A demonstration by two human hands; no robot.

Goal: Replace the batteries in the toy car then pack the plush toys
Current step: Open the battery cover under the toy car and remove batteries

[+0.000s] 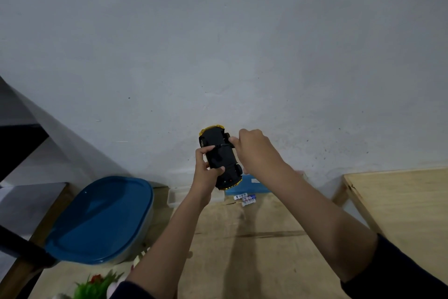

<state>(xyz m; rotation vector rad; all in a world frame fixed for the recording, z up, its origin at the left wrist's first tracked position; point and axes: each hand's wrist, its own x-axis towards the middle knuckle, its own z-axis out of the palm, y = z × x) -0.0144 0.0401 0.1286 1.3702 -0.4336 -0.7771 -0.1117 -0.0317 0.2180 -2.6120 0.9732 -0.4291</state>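
Holding the toy car (221, 160) belly-up above the table (261, 238), I clamped its rigid, light plastic body in my left hand (206, 172) while my right hand (254, 150) pinched the battery cover at 2 o'clock, spare batteries (245, 198) below at 6 o'clock.

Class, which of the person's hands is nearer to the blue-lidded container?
Left. The left hand grips the toy car on the side towards the blue-lidded container; the right hand is on the car's far side.

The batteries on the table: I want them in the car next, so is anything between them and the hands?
Nothing visible blocks the batteries; they lie bare below the toy car. Both the left hand and right hand are occupied holding it.
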